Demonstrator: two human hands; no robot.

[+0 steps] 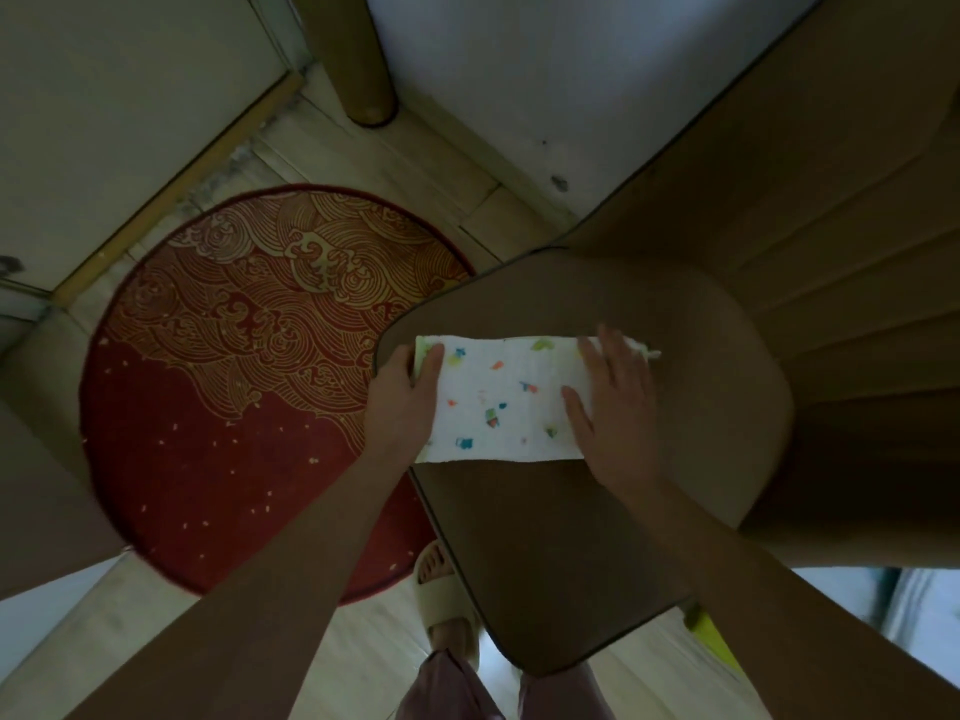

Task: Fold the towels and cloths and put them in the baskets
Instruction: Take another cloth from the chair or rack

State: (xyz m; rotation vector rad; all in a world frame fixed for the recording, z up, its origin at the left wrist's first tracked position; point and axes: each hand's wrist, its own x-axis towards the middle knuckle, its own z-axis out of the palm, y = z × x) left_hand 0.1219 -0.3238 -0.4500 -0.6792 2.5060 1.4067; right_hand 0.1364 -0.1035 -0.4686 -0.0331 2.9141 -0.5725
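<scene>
A white cloth [501, 397] with small coloured specks lies folded into a long rectangle on the tan chair seat [545, 537]. My left hand [402, 402] lies at the cloth's left end, its fingers straight over the edge and pressing down. My right hand [615, 407] rests flat on the right end with the fingers spread. A bit of the cloth's corner sticks out beyond the right hand's fingertips. No basket is in view.
The chair's padded back [810, 210] rises to the right. A round red rug [234, 387] with gold wave patterns covers the floor on the left. My slippered foot [447, 600] stands below the seat's front edge. A wooden leg [363, 59] stands at the top.
</scene>
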